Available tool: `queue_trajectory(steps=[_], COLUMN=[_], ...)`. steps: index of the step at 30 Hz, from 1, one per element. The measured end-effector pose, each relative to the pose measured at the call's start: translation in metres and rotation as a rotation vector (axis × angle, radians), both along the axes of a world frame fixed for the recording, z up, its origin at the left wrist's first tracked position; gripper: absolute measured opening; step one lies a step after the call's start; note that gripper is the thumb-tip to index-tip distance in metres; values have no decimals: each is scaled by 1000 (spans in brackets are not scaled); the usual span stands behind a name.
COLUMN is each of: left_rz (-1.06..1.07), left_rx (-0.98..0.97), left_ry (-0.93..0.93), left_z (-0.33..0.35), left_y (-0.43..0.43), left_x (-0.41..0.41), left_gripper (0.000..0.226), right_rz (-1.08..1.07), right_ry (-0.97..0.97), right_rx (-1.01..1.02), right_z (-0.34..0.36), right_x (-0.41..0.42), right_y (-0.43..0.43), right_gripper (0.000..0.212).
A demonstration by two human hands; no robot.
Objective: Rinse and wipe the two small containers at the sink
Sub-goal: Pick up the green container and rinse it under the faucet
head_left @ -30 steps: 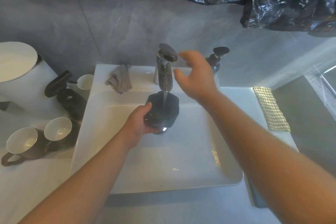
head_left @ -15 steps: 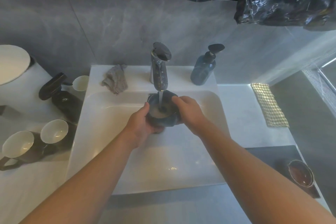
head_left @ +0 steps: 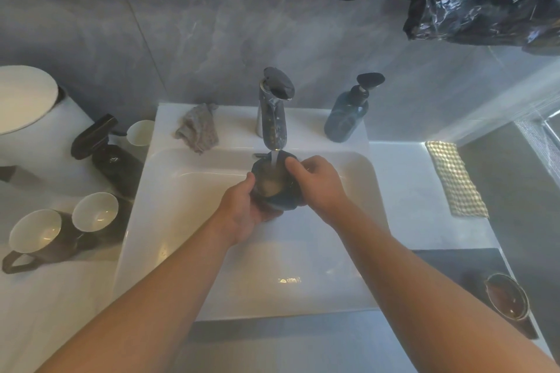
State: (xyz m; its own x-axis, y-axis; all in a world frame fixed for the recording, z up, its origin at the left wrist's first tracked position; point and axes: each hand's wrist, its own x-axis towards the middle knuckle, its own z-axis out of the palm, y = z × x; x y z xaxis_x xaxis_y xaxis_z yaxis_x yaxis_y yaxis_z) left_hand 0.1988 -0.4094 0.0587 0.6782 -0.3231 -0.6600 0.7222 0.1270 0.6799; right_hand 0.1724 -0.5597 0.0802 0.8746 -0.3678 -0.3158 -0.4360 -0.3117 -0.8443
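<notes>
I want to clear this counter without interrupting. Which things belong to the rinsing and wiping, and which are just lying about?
In the job: dark container, gripped by left hand and right hand; running tap; sink; grey cloth, likely for wiping; brown bowl, perhaps the second container.
Lying about: soap bottle; spray bottle; handled mug; cup beside it; checked cloth.

Dim, hazy light comes from the right, streaking the wall there. Small glare spots sit in the sink (head_left: 289,279) bottom. Wide-angle bending curves the edges, and everything looks soft.
</notes>
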Motion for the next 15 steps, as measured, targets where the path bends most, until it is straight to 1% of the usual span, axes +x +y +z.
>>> queue_trajectory(steps=[2,5,6,8,10,12,13,15], left_rz=[-6,22,36,44,35,40,44,41], left_rx=[-11,-34,-27,7,50,89,113,159], left_ry=[-14,-58,-80,-147,-220,-271,-291,-320], left_z=[1,7,8,9,9,11,11,14], left_y=[1,6,7,10,12,13,12,12], left_x=[-1,-1,-1,1,2,2,2,1], left_gripper=[50,41,38,30,21,16,16,29], right_rz=[-34,-112,-124,-118,-109,-126,-139,-172], right_ry=[-16,-18,-15,1,24,38,42,50], right_rx=[52,278,366,495,574,637,664,702], right_z=[-1,-6,-8,-15,-22,-27,-30,-32], right_x=[0,-1,-1,-1,0,1,2,3], right_y=[-1,-4,-4,-1,3,6,6,6], right_gripper=[47,36,37,47,56,59,58,53])
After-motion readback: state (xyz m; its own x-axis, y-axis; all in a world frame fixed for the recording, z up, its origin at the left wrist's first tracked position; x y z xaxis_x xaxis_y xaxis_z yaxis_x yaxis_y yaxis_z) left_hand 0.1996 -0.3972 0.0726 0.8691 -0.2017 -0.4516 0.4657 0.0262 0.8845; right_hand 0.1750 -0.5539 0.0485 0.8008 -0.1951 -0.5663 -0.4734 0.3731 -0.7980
